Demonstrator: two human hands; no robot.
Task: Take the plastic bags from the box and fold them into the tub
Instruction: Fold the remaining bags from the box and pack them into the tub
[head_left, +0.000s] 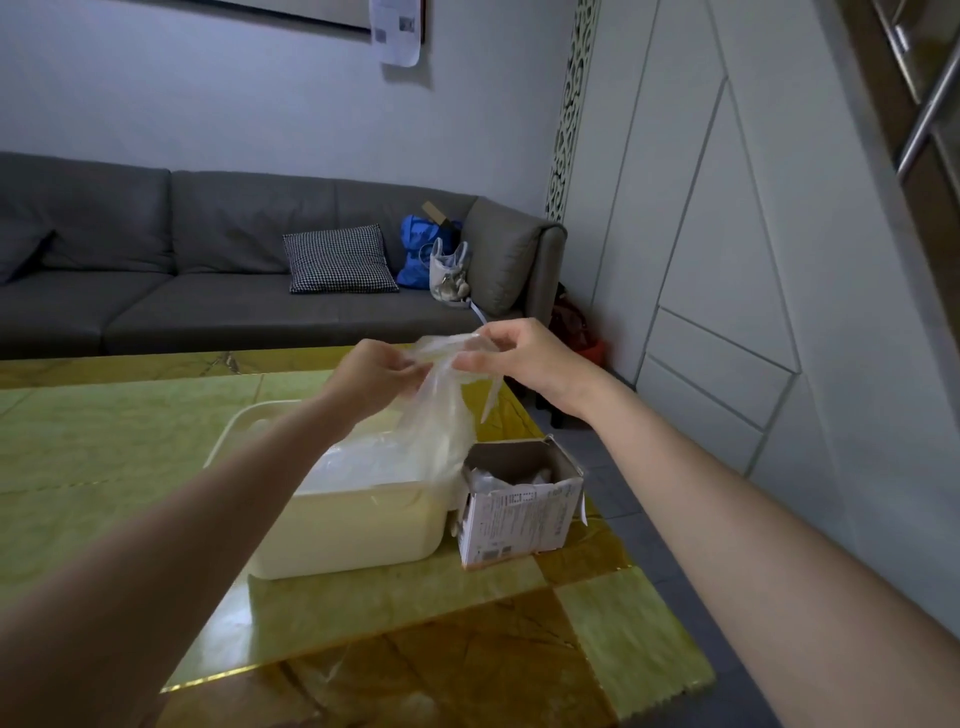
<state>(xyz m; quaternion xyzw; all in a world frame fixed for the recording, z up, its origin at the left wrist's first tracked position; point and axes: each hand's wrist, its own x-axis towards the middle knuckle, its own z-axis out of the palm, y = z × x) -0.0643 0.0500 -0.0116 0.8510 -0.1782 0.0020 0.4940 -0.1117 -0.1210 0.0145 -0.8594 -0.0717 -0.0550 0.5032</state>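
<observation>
One clear plastic bag (441, 415) is up in the air, stretched between two hands above the table (104, 441). On the left sits one cream tub (353, 530), and inside it I can see pale, cloudy plastic already lying flat, though I cannot count how many bags that makes. The left hand (371, 376) has its grip pinched on the bag's top edge, fingers curled round the film. The bag hangs down from there, its lower end trailing over the tub's far right corner. The right hand (524, 358) pinches the same top edge just beside the left, with a thin strip of plastic dangling below it. Furthest right stands one small cardboard box (519, 514), open at the top, touching or nearly touching the tub; crumpled plastic shows inside, number unclear.

That bag looks almost weightless, limp and slippery, likely to cling and slide rather than hold a crease. Taking it by the top corners and pressing each fold flat seems the surest way.
</observation>
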